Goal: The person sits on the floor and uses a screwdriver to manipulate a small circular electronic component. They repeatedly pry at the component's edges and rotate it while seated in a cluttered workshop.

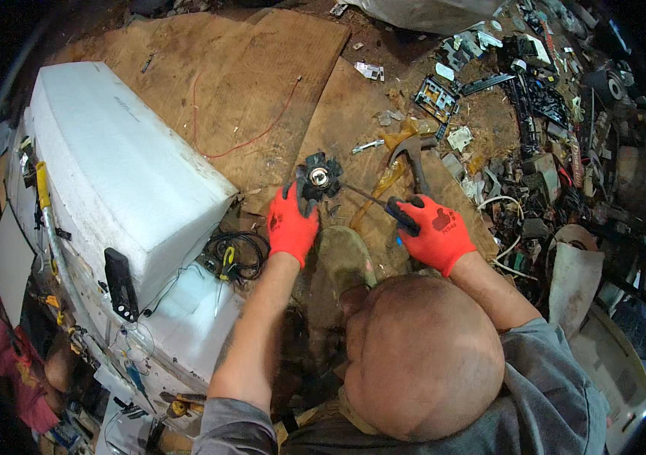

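Observation:
My left hand (293,225), in a red glove with dark fingertips, grips a small black fan (318,177) by its blades. At the fan's middle a pale, coppery round hub shows. My right hand (438,233), gloved the same way, is closed around the black handle of a screwdriver (404,218). Its thin shaft points left at the fan, with the tip close to the blades; whether it touches cannot be made out. Just beyond my right hand lies a claw hammer (416,163), beside an amber, translucent strip (389,182).
A large white foam block (111,144) stands at the left, with black cable (249,250) coiled by its near corner. A red wire (251,142) lies on the brown board (254,68). Scrap parts, including a metal frame (436,98), are heaped at the right.

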Demonstrator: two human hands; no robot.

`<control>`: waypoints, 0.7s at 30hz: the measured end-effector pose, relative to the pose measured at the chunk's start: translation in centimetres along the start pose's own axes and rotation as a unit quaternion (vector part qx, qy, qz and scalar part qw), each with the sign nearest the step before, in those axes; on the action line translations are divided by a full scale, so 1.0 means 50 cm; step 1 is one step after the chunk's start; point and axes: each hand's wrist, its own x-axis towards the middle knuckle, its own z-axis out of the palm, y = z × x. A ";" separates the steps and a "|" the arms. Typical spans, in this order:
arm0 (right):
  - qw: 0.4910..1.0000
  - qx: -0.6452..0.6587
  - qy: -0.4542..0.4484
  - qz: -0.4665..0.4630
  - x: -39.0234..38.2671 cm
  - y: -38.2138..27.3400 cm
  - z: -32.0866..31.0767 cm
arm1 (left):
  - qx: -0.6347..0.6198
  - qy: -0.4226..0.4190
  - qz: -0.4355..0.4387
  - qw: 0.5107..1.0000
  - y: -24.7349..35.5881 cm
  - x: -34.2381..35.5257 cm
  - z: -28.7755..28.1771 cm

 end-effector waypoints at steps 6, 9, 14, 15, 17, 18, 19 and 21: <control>0.999 -0.033 -0.006 -0.035 0.051 -0.021 0.009 | -0.069 0.019 -0.030 0.997 0.027 -0.068 0.010; 0.998 -0.056 -0.024 -0.036 0.065 -0.020 0.017 | -0.090 -0.012 -0.030 0.995 0.047 -0.110 -0.002; 0.994 -0.090 -0.042 -0.046 0.075 -0.040 0.013 | -0.134 -0.036 -0.046 0.989 0.045 -0.160 -0.023; 0.992 -0.105 -0.053 -0.051 0.085 -0.060 0.004 | -0.140 -0.031 -0.048 0.989 0.038 -0.166 -0.028; 0.985 -0.140 -0.052 -0.091 0.102 -0.081 0.002 | -0.153 -0.032 -0.048 0.987 0.026 -0.178 -0.031; 0.978 -0.162 -0.036 -0.129 0.119 -0.084 -0.001 | -0.156 -0.034 -0.044 0.986 0.035 -0.178 -0.039; 0.968 -0.184 -0.019 -0.167 0.135 -0.091 -0.006 | -0.158 -0.036 -0.039 0.986 0.050 -0.173 -0.054; 0.962 -0.209 -0.107 -0.139 0.157 -0.120 -0.036 | -0.164 -0.036 -0.031 0.985 0.056 -0.169 -0.066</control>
